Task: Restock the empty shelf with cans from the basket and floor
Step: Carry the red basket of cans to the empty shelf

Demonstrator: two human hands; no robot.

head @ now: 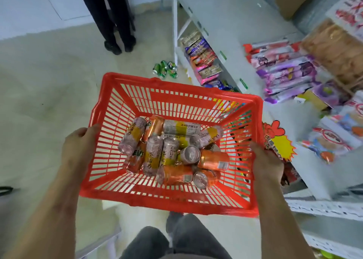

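Both hands [77, 146] [267, 164] grip the basket's [176, 84] side rims; arms outstretched.

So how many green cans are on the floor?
4 that I can tell: the green cans lie clustered on the floor by the shelf's foot, beyond the basket; more may be hidden.

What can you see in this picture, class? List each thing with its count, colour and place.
basket: one, red, held in the middle
cans in basket: about a dozen, pink-and-yellow and orange, lying loose
cans on floor: a few, green, beyond the basket by the shelves
shelves: white, on the right
snack packets: many, mostly purple and pink, on the shelves
bystander's legs: two, dark, top left
left hand: grips the basket's left rim
right hand: grips the basket's right rim
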